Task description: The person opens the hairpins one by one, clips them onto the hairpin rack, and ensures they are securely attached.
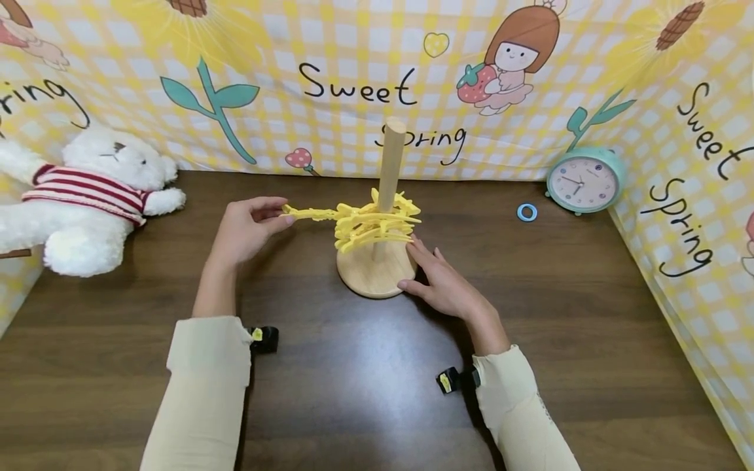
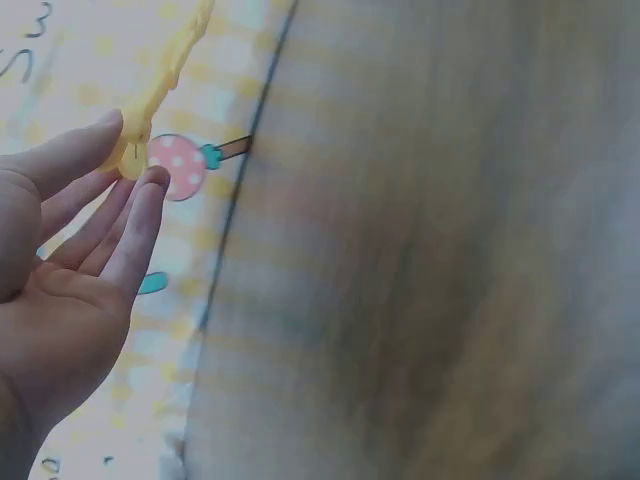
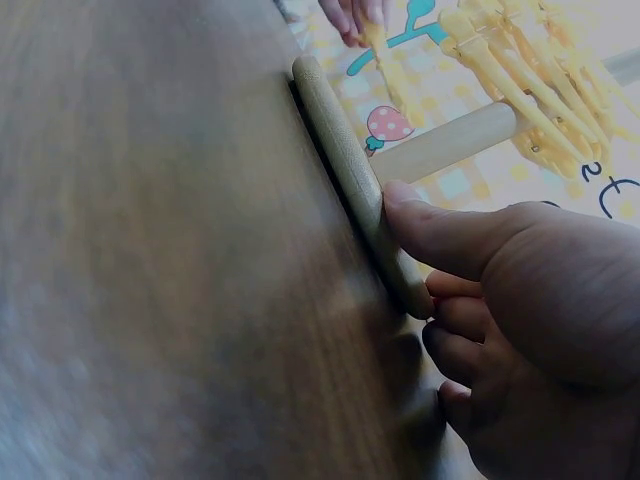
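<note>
A round wooden stand (image 1: 377, 278) with an upright pole (image 1: 393, 163) stands near the middle of the table. Around the pole sits a cluster of yellow plastic pieces (image 1: 377, 229), curved and slender. From its left side a thin knobbly yellow strip (image 1: 312, 214) reaches out level. My left hand (image 1: 247, 226) pinches the strip's outer end between thumb and fingers, well above the tabletop in the left wrist view. My right hand (image 1: 444, 281) grips the right edge of the stand's base, with the thumb over the rim (image 3: 345, 165) and the other fingers along its side.
A white plush bear (image 1: 94, 196) in a striped shirt leans at the left. At the back right stand a mint alarm clock (image 1: 585, 180) and, beside it, a small blue ring (image 1: 527, 212). A yellow checked cloth (image 1: 353, 39) backs the wooden table (image 1: 353, 392).
</note>
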### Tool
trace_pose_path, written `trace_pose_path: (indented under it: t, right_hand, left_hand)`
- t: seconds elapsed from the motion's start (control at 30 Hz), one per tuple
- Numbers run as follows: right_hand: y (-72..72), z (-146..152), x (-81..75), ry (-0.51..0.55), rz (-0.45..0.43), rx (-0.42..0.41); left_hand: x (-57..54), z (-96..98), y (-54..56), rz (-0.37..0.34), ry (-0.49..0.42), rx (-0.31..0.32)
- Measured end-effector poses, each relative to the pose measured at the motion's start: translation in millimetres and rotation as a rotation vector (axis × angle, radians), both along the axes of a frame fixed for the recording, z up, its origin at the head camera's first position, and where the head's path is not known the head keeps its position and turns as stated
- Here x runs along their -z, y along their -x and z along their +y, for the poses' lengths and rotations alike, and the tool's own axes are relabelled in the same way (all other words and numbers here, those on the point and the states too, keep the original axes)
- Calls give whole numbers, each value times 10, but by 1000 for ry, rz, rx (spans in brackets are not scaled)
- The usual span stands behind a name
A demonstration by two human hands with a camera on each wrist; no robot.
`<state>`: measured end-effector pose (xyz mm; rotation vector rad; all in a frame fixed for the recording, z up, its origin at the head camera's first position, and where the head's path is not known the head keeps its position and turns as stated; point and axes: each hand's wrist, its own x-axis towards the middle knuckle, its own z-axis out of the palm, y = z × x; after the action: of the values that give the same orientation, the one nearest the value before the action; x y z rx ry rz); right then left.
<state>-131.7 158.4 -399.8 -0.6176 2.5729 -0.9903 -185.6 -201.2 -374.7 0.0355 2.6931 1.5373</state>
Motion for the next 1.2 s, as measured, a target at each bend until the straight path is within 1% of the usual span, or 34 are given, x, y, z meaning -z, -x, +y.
trace_pose_path:
  t: [0.1, 0.2, 0.33, 0.43, 0.53, 0.6, 0.67, 0.73, 0.9, 1.07, 1.2]
  right_hand:
    - [-5, 0, 6, 0, -2, 3]
    - [-4, -1, 11, -1, -6, 4]
    - [-4, 2, 1, -5, -21, 10]
    - [-7, 9, -9, -8, -27, 15]
    - [-7, 20, -12, -10, -17, 18]
    - [-5, 23, -8, -10, -7, 13]
    - [-2, 23, -4, -9, -4, 9]
    - [2, 21, -4, -9, -5, 9]
    - [10, 13, -7, -7, -6, 13]
    - [9, 7, -3, -2, -5, 5]
    - [2, 12, -14, -2, -15, 8]
  left_hand:
    - [-34, 32, -167, 29, -68, -42]
    - [-65, 63, -309, 52, -136, -76]
    - [-121, 100, -437, 78, -203, -122]
    - [-194, 137, -488, 149, -245, -155]
    - [-288, 193, -507, 260, -323, -180]
    - [-343, 224, -518, 331, -378, -185]
    - [-388, 252, -530, 397, -416, -185]
    - [-433, 278, -550, 447, -430, -185]
    - [-526, 339, -621, 525, -430, -165]
    - [-566, 430, -701, 618, -424, -104]
    - [-578, 541, -723, 691, -391, -74]
